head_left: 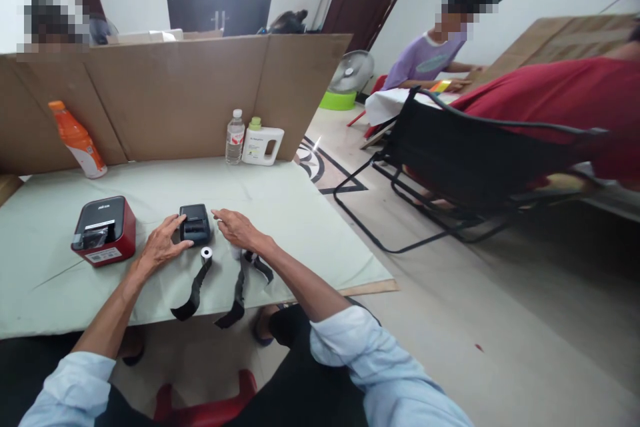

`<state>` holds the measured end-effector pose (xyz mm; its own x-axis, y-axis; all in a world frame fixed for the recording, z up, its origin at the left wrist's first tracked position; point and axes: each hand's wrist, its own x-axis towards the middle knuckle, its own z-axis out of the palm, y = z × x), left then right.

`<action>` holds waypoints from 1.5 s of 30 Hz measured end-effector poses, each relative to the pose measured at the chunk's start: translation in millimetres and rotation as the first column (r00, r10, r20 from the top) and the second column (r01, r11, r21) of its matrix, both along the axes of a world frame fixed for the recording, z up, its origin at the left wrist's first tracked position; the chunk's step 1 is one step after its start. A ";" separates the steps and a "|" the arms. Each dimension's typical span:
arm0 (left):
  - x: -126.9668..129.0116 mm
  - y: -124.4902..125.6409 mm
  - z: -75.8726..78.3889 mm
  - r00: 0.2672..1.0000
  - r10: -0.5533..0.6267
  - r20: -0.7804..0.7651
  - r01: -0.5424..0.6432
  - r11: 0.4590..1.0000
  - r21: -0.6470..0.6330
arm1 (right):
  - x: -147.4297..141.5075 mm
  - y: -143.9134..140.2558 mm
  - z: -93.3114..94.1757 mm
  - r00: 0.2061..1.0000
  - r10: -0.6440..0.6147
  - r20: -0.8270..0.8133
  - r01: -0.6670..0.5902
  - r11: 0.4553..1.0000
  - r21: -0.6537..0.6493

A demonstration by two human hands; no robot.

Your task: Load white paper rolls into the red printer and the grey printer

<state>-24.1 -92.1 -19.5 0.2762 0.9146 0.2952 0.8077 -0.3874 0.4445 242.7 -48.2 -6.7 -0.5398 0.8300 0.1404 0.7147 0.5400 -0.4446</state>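
A small black portable printer [194,225] lies on the pale green tabletop in front of me. My left hand [163,241] is around its left side, index finger at the upper edge and thumb at the lower one. Just off the printer's right side is my right hand [237,228], its index finger stretched out and nothing visible in it. A small paper roll [207,253] stands below the printer, its dark strip trailing toward the table edge. More dark paper strips [240,290] lie under my right forearm, which partly hides them.
A red and black label printer [104,230] stands to the left. Along the cardboard partition [200,100] are an orange bottle [79,140], a clear bottle [235,138] and a white jug [263,145]. Two people sit at the right, near a black folding chair [450,153].
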 end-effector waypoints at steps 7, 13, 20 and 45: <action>-1.0 8.2 -4.8 1.000 -0.007 -0.007 0.007 0.998 -0.065 | -2.2 4.7 3.4 0.962 0.081 -0.262 -0.143 0.963 -0.228; -0.7 15.3 -9.8 1.000 0.001 -0.027 -0.002 0.999 -0.052 | -7.0 5.5 8.0 0.928 0.051 -0.370 -0.182 0.926 -0.330; 11.2 27.8 -5.8 0.997 -0.044 -0.065 0.041 0.998 -0.037 | 5.3 10.3 8.1 0.897 -0.028 -0.442 -0.156 0.914 -0.374; 136.9 70.1 20.3 0.927 -0.246 -0.283 0.199 0.962 -0.185 | 101.8 13.0 -35.0 0.790 -0.410 -0.456 0.318 0.910 -0.267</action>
<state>112.8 -22.0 0.8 0.5318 0.8463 0.0300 0.8131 -0.5202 0.2615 344.5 -35.2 -41.7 -0.0886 0.9856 0.1440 0.5029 0.1691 -0.8477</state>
